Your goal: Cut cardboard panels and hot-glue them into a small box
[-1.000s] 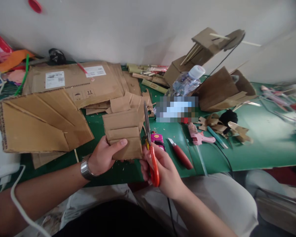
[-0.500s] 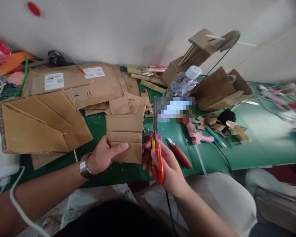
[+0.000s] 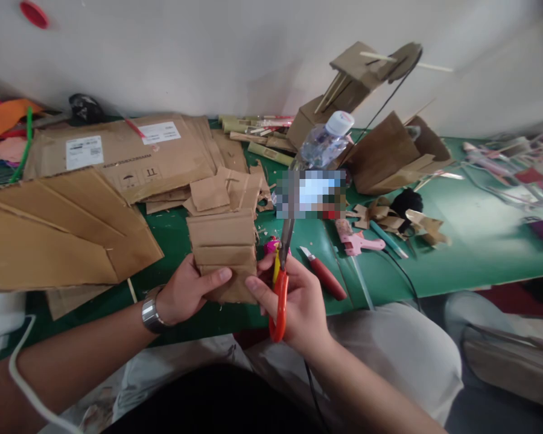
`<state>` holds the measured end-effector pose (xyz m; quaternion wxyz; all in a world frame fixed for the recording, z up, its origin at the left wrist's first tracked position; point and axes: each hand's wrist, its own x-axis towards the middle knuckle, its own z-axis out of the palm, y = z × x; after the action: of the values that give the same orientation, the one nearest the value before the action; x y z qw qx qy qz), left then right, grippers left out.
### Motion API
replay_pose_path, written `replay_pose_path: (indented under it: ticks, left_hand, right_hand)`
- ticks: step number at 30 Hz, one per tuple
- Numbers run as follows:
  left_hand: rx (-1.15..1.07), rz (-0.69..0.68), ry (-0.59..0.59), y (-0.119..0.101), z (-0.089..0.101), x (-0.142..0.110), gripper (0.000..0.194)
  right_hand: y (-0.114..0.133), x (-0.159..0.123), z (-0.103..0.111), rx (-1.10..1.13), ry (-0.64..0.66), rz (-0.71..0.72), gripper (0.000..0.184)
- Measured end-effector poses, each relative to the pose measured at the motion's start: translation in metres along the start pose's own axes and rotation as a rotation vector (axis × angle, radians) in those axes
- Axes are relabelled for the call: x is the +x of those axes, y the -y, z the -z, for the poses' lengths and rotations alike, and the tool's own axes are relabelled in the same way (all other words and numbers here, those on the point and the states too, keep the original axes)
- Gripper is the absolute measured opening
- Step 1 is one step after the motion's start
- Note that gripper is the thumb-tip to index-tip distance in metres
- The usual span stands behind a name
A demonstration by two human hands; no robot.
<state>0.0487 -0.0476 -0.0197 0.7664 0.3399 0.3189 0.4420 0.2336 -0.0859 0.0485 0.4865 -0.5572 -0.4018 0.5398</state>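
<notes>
A small creased piece of cardboard (image 3: 224, 256) is held over the green table's front edge. My left hand (image 3: 187, 292) grips its left side, thumb flat across the top face. My right hand (image 3: 301, 301) is closed around scissors (image 3: 279, 307) with red and yellow handles, their blades pointing up and away from me. The right thumb touches the cardboard's lower right edge. Behind the scissors, a small pink object (image 3: 271, 244) is partly hidden. To the right lies a craft knife (image 3: 323, 274) with a red-brown handle.
A large cardboard panel (image 3: 63, 235) stands at the left, before a flattened carton (image 3: 117, 150). Beyond the hands are cardboard scraps (image 3: 210, 191) and a water bottle (image 3: 323, 141). A pink glue gun (image 3: 357, 242) and a cardboard model (image 3: 384, 157) sit on the right.
My right hand has moved left, bringing its thumb onto the cardboard's edge, and the scissors have tilted. The whole view has shifted slightly; the left hand keeps its hold.
</notes>
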Motion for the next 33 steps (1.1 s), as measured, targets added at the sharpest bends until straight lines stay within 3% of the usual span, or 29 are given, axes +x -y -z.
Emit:
replay_pose_path:
  ticks: [8,13,17,22,25,29,33]
  left_hand:
    - [0.025,-0.097,0.095,-0.002,-0.002,-0.001,0.036]
    - [0.367,-0.246,0.16,-0.008,0.001,-0.004,0.027]
    - [0.521,-0.288,0.235,-0.014,0.005,-0.007,0.022]
    - [0.478,-0.246,0.288,-0.011,0.01,-0.008,0.029]
    - [0.444,-0.322,0.34,-0.013,0.004,-0.007,0.03]
    - [0.432,-0.332,0.257,-0.015,-0.004,-0.009,0.042]
    - [0.41,-0.216,0.111,-0.016,-0.007,-0.012,0.032]
  right_hand:
    - [0.0,-0.004,0.004,-0.028,0.005,0.124,0.028]
    - [0.005,0.0,0.006,-0.023,-0.011,0.152,0.034]
    - [0.005,0.0,0.009,-0.042,0.012,0.174,0.042]
    - [0.01,0.0,0.013,0.022,0.112,0.177,0.044]
    - [0.009,0.002,0.015,0.075,0.141,0.141,0.039]
    - [0.0,0.005,0.014,0.139,0.087,0.054,0.04]
    - [-0.004,0.007,0.012,0.089,0.049,0.01,0.045]
